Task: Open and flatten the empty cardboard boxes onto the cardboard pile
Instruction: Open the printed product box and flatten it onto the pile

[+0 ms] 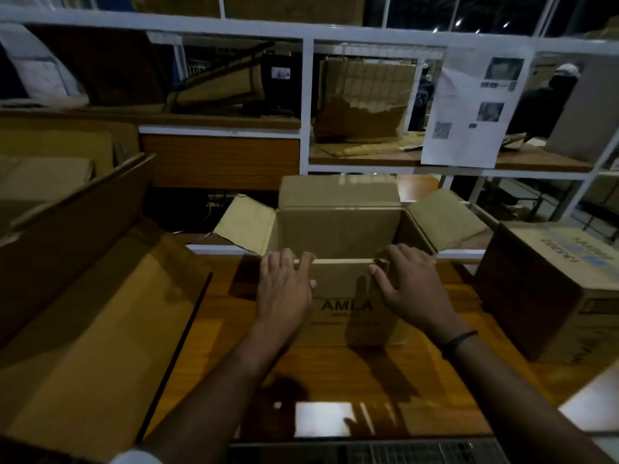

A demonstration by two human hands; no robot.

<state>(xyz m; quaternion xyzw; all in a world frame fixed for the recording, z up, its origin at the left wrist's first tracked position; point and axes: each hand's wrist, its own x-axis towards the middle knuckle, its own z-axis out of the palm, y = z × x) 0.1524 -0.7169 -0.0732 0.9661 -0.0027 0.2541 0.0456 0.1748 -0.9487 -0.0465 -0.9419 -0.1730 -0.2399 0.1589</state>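
An open brown cardboard box [345,296] printed "AMLA" stands on the wooden table [335,373] in the middle of the head view. Its far flap and two side flaps are spread outward; the inside looks empty. My left hand [284,289] lies on the near flap at the left, fingers hooked over the top fold, thumb on the front face. My right hand [407,283] holds the same fold at the right, fingers curled over the edge. The cardboard pile [83,329] of flattened sheets lies to the left of the box.
A closed box [549,289] with blue print stands at the right on the table. White-framed glass partitions [306,105] rise behind, with a paper notice [469,105] taped on. More cardboard leans behind the glass. A person in a white cap [549,98] stands far right.
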